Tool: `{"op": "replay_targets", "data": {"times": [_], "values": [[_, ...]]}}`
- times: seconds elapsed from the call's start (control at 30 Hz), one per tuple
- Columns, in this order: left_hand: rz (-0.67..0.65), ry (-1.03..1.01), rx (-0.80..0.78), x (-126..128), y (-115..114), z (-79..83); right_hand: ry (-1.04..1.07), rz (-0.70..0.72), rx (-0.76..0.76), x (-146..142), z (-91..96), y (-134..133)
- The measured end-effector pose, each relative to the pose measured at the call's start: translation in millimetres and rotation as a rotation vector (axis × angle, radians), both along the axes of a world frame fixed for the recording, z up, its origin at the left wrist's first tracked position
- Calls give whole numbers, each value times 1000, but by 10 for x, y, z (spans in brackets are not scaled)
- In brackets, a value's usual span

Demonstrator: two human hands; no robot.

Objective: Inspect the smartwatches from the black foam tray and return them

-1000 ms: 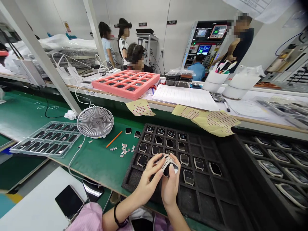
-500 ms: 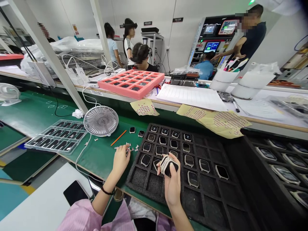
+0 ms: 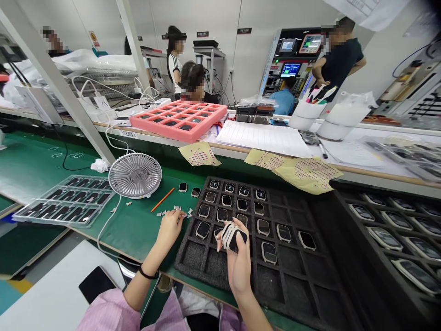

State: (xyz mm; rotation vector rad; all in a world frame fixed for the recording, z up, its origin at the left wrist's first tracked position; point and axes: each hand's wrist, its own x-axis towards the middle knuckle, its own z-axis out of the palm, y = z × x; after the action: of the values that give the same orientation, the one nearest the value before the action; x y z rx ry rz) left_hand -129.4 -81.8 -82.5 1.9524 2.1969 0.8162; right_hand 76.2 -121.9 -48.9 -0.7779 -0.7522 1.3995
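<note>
My right hand point(image 3: 239, 264) is closed round a stack of several smartwatches point(image 3: 231, 237) with pale cases, thumb across the black face of the nearest one. It holds them above a black foam tray point(image 3: 217, 264) whose compartments hold more watches point(image 3: 262, 226). On the green bench, my left hand point(image 3: 170, 225) has its fingertips bent together among small grey pieces point(image 3: 189, 212); whatever sits between them is too small to make out. Beyond these pieces lie an orange stick point(image 3: 162, 199) and two loose watches, one of them a pale-cased watch point(image 3: 183, 187).
Left of my hands stand a grey fan point(image 3: 135, 175) with a white cable and a clear plastic tray point(image 3: 65, 200) of black parts. A second watch tray point(image 3: 396, 230) is at the right. On the shelf sits a pink foam tray point(image 3: 179, 122). Several people are beyond it.
The view has swung slightly right, so the bench appears further left. My left fingertips have shifted a little among the grey pieces. A standing person beyond the shelf has drawn back an outstretched arm.
</note>
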Motion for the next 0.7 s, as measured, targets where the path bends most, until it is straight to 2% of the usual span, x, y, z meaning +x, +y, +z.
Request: {"op": "replay_targets", "data": {"times": [0.07,0.17,0.27,0.33,0.43,0.7], "values": [[-9,-85,94,177,-67,175,-3,6,2,-14,-12,-2],[-40,-471,392,590,-204,448,-28,2,-1,-36,-33,-6],[-143,-797,375,991,-321,608,-73,-82,-6,-46,-64,-7],[-187,-944,302,1159,-361,629,-96,-129,0,-42,-94,-6],[-203,-1085,217,1255,-370,588,-130,-135,17,-29,-138,-2],[-85,-1327,138,1316,-373,529,-280,-205,69,-14,-199,-13]]}}
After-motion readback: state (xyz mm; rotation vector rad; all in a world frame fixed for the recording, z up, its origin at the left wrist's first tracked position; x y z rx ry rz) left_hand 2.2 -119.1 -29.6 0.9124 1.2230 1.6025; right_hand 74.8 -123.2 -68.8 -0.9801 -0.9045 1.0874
